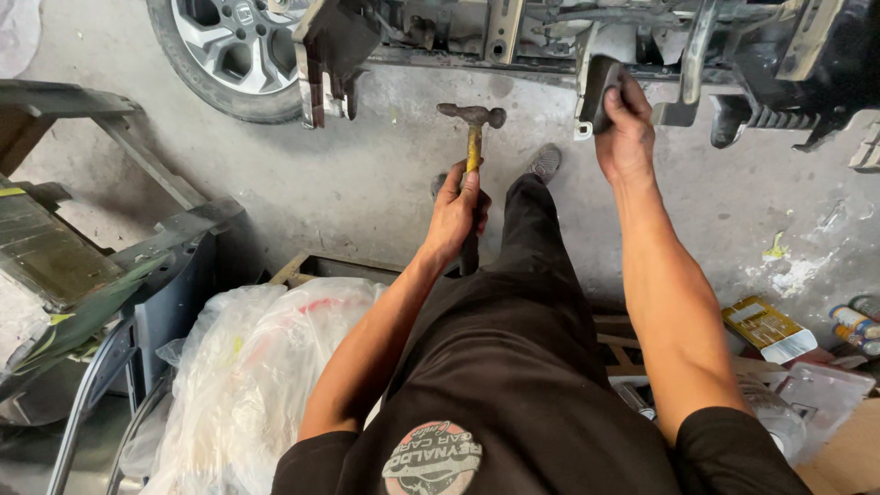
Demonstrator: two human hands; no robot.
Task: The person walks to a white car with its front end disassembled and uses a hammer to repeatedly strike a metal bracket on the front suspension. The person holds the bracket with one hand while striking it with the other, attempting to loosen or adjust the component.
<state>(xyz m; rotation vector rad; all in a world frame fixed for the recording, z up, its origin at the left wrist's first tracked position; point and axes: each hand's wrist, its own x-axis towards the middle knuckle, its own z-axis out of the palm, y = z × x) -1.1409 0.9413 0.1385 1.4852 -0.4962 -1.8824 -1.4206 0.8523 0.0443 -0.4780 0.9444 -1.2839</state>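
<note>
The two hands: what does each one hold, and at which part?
The left hand holds a hammer around the lower part of its handle. The right hand grips a dark block at its lower end.

A hammer (472, 137) with a yellow handle and dark head. Black trousers (532, 302), grey concrete floor (367, 174), a silver wheel (234, 41).

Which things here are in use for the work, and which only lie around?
In use:
- left hand grips hammer
- right hand presses dark block on car frame

Lying around:
- wheel
- plastic bags
- yellow packet
- cans
</note>
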